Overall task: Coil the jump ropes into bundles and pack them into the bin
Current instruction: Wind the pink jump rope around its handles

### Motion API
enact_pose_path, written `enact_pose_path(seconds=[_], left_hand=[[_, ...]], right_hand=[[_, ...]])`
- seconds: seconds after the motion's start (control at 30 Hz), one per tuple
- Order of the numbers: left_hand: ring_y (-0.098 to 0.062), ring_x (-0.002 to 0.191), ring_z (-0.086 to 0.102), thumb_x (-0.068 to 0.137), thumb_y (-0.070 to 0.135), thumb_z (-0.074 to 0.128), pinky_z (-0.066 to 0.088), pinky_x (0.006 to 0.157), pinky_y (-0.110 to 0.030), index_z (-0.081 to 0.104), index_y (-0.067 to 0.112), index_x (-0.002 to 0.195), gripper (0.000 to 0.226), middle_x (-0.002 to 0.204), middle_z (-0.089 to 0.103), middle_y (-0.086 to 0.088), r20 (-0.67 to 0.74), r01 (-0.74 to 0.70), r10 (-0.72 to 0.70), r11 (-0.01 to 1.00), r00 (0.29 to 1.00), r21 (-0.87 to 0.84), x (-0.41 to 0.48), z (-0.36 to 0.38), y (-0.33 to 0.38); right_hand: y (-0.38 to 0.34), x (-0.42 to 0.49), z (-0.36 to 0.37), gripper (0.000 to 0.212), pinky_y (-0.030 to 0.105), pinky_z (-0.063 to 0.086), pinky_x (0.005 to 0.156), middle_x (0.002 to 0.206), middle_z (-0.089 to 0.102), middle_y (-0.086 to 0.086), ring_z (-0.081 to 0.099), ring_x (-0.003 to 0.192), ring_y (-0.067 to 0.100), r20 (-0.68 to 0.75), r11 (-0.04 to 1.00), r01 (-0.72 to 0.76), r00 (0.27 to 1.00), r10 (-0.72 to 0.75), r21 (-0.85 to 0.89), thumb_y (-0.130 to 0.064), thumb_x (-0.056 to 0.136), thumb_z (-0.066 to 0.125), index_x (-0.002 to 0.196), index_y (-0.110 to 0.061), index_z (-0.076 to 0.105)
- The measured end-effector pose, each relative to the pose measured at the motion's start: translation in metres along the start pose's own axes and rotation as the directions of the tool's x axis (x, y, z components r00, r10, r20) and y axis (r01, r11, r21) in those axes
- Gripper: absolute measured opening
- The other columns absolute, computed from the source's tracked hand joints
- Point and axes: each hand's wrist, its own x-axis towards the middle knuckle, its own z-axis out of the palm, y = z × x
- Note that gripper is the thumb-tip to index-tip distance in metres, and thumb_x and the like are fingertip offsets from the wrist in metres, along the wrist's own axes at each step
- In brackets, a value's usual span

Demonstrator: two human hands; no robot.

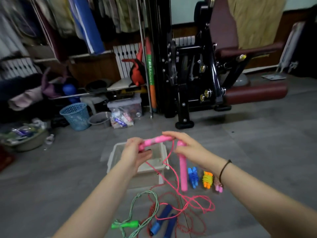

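My left hand (135, 152) grips one pink handle (155, 141) of a pink jump rope, held level above the white bin (163, 152). My right hand (184, 143) holds the top of the second pink handle (183, 172), which hangs down. The pink cord (193, 201) trails from both handles to the floor in loose loops. On the floor lie a green-handled rope (127, 225) and a blue-handled rope (164, 219) with a red cord. Right of the bin sit three coiled bundles: blue (193, 177), orange (207, 179) and pink (218, 186).
A black exercise machine (197, 74) with maroon pads stands behind the bin. At the back left are a blue mesh basket (76, 115), a grey pail (100, 119), a clear storage box (125, 105) and a clothes rack. The floor is grey.
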Motion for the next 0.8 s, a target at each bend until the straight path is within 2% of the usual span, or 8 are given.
enact_pose_path(seconds=[0.1, 0.17, 0.23, 0.3, 0.47, 0.63, 0.73, 0.8], left_hand=[[-0.023, 0.064, 0.052, 0.094, 0.0, 0.047, 0.056, 0.05, -0.033, 0.043, 0.017, 0.087, 0.018, 0.081, 0.043, -0.01, 0.016, -0.236, 0.235, 0.969, 0.972, 0.078, -0.011, -0.019, -0.003], [-0.027, 0.068, 0.06, 0.095, 0.0, 0.047, 0.058, 0.054, -0.034, 0.04, 0.027, 0.108, 0.031, 0.096, 0.045, -0.01, 0.127, -0.266, 0.252, 0.958, 0.959, 0.109, -0.022, -0.021, -0.003], [-0.029, 0.072, 0.064, 0.092, -0.002, 0.052, 0.059, 0.061, -0.038, 0.026, 0.041, 0.13, 0.063, 0.106, 0.051, -0.01, 0.232, -0.232, 0.205, 0.968, 0.951, 0.096, -0.033, -0.015, 0.001], [-0.029, 0.078, 0.067, 0.086, -0.001, 0.062, 0.059, 0.07, -0.042, 0.019, 0.048, 0.133, 0.08, 0.103, 0.065, -0.012, 0.282, -0.25, 0.214, 0.963, 0.935, 0.1, -0.04, -0.006, 0.007], [-0.021, 0.087, 0.068, 0.083, 0.01, 0.067, 0.057, 0.074, -0.029, 0.052, 0.01, 0.126, 0.046, 0.109, 0.07, -0.013, 0.336, -0.311, 0.27, 0.948, 0.902, 0.073, -0.057, 0.02, 0.019], [-0.027, 0.106, 0.064, 0.092, 0.027, 0.058, 0.053, 0.085, -0.053, 0.055, 0.033, 0.126, 0.035, 0.122, 0.064, -0.001, 0.518, -0.375, 0.242, 0.912, 0.821, 0.168, -0.065, 0.023, 0.016], [-0.024, 0.098, 0.068, 0.092, 0.011, 0.06, 0.055, 0.085, -0.044, 0.044, 0.033, 0.133, 0.049, 0.12, 0.063, -0.003, 0.57, -0.389, 0.186, 0.885, 0.801, 0.258, -0.063, 0.021, 0.013], [-0.023, 0.092, 0.069, 0.089, 0.003, 0.06, 0.055, 0.087, -0.042, 0.045, 0.028, 0.131, 0.051, 0.113, 0.066, -0.008, 0.561, -0.36, 0.149, 0.888, 0.814, 0.286, -0.06, 0.019, 0.011]], right_hand=[[-0.009, -0.012, 0.003, 0.073, 0.014, 0.044, 0.059, 0.117, 0.046, 0.007, 0.047, 0.076, 0.007, 0.04, 0.97, -0.153, 0.988, 0.149, 0.19, 0.015, 0.075, 0.039, 0.115, -0.045, 0.047], [-0.009, -0.018, 0.008, 0.081, 0.02, 0.046, 0.068, 0.119, 0.046, 0.005, 0.05, 0.082, 0.011, 0.052, 0.962, -0.165, 0.986, 0.157, 0.217, 0.02, 0.078, 0.04, 0.116, -0.051, 0.041], [-0.011, -0.023, 0.015, 0.082, 0.025, 0.048, 0.077, 0.122, 0.046, 0.008, 0.052, 0.089, 0.014, 0.031, 0.954, -0.15, 0.989, 0.147, 0.261, 0.019, 0.08, 0.049, 0.12, -0.052, 0.037], [-0.015, -0.021, 0.018, 0.08, 0.021, 0.05, 0.079, 0.12, 0.044, 0.01, 0.055, 0.088, 0.012, -0.035, 0.93, -0.123, 0.989, 0.144, 0.346, 0.016, 0.081, 0.056, 0.127, -0.046, 0.035], [-0.039, -0.013, 0.019, 0.073, 0.019, 0.054, 0.075, 0.104, 0.052, 0.003, 0.062, 0.074, 0.004, -0.192, 0.901, 0.026, 0.979, 0.064, 0.432, 0.013, 0.079, 0.065, 0.135, -0.026, 0.039], [-0.042, -0.016, 0.02, 0.061, 0.023, 0.055, 0.077, 0.11, 0.055, 0.015, 0.066, 0.079, 0.009, -0.291, 0.892, 0.051, 0.952, 0.092, 0.45, 0.01, 0.078, 0.066, 0.128, -0.021, 0.048], [-0.043, -0.016, 0.019, 0.055, 0.017, 0.052, 0.068, 0.11, 0.059, 0.008, 0.066, 0.078, 0.003, -0.341, 0.882, 0.048, 0.931, 0.131, 0.468, 0.005, 0.078, 0.068, 0.119, -0.029, 0.052], [-0.043, -0.017, 0.018, 0.055, 0.014, 0.05, 0.073, 0.109, 0.061, 0.005, 0.062, 0.085, 0.006, -0.351, 0.901, 0.039, 0.928, 0.129, 0.433, 0.001, 0.078, 0.07, 0.12, -0.03, 0.054]])
